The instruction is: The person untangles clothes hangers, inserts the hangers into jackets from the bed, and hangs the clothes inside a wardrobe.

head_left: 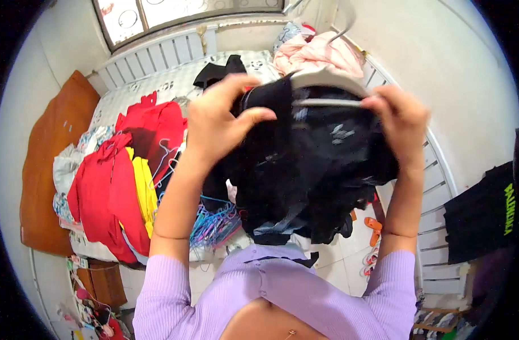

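Note:
A black garment (321, 153) with small pale prints hangs in front of me, held up between both hands. A whitish clothes hanger (327, 78) shows at its top, with a pale bar across and a blurred hook above. My left hand (220, 116) is closed on the garment's left upper edge, its thumb lying over the front; the fingers are partly smeared by motion. My right hand (400, 122) is closed on the right end of the hanger, thumb at the bar. More dark cloth hangs below, and I cannot tell whether it is a separate piece.
On the bed (123, 85) lie red clothes (109, 192), a yellow garment (143, 184) and a heap of colored hangers (217, 224). Pink bedding (316, 54) sits in the far corner. Orange slippers (374, 229) are on the floor. Another black garment (480, 209) hangs on the right-hand rail.

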The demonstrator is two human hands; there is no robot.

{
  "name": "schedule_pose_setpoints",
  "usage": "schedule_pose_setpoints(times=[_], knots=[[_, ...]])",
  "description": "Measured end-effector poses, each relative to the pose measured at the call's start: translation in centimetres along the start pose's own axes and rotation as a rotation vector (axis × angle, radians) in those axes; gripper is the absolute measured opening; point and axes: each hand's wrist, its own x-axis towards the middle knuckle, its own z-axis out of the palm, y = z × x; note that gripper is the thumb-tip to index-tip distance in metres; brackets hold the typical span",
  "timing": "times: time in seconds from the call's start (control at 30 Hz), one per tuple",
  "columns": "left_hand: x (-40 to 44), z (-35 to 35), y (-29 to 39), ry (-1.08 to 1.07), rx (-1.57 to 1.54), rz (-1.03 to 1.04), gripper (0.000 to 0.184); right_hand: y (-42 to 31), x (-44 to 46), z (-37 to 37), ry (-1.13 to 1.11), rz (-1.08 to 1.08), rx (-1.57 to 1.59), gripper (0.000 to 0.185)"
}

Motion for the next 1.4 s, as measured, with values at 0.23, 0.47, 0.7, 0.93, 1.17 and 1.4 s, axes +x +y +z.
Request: schedule_pose_setpoints(times=[0.23, 0.47, 0.7, 0.93, 1.17, 1.4], knots=[[-9.0, -3.3, -10.7, -0.030, -0.526, -0.408, 0.084, -1.8, 2.8, -5.5, 0.110, 0.103, 0.179, 0.014], [-23.9, 3.6, -6.8, -0.550, -0.474, -0.663, 0.070, -3.7, 3.7, -13.8, 0.379, 0.119, -0.289, 0.024], [-28.0, 7.0, -1.5, -0.611, -0.835, -0.852, 0.049, -1.3, 4.9, -21.4, 0.181, 0.270, -0.435, 0.040], [-31.4, 0.5, -4.4, 0.302, -0.657, -1.005, 0.041, -4.1, 7.5, -26.0, 0.677, 0.392, -0.580, 0.029], [-39.7, -2.8, 4.9, -0.099, -0.436, -0.958, 0.067, -6.0, 2.5, -20.8, 0.553, 0.253, -0.520, 0.039], [-45.1, -5.5, 10.4, -0.023, 0.028, -0.602, 0.078, -12.9, -5.5, -16.0, 0.396, 0.187, 0.132, 0.026]])
